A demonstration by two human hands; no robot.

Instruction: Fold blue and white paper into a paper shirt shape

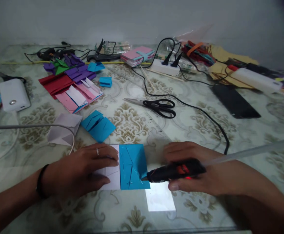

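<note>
A person sits or stands at a patterned tabletop (132, 217), working with both hands at the near side. The right hand (190, 169) has its grip closed around a black glue gun (176, 171), whose nozzle points left, at the near right part of a folded blue paper (135, 165); whether the tip touches the paper cannot be told. A long translucent glue stick (251, 151) runs from the gun's back end toward the right. Thin glue strands show on the blue paper near the nozzle.

The left hand (83, 167) rests on a folded white paper (114, 185) lying against the blue paper's left edge, thumb and fingertips wide apart on its surface.

Just beyond lie another folded blue paper (98, 126) and a pale folded paper (65, 128), with red, pink and purple folded pieces (77, 81) farther off to the left. Black-handled scissors (159, 106) lie in the middle, a dark phone (236, 101) to the far right, and a white power strip (163, 67) with two black plugs toward the back.
</note>
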